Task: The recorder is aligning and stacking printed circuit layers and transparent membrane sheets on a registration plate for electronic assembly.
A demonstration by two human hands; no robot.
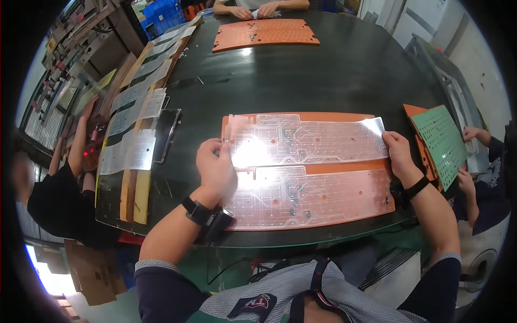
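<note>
My left hand [217, 168] pinches the left edge of a clear keyboard membrane sheet [326, 141] printed with fine circuit lines. My right hand [399, 153] has its fingers closed on the sheet's right end, near the upper corner. The sheet spans the far half of an orange board [350, 168]; whether it touches the board everywhere I cannot tell. On the near half lies a second clear membrane sheet [344, 196], similar in outline. Bright glare hides the left part of both sheets. Each wrist wears a black band.
A row of film sheets [129, 151] on wooden strips lines the table's left side, beside a dark phone-like slab [168, 134]. Across the dark table [301, 75] a person's hands work behind another orange board [264, 33]. At right, another person holds a green perforated board [441, 142].
</note>
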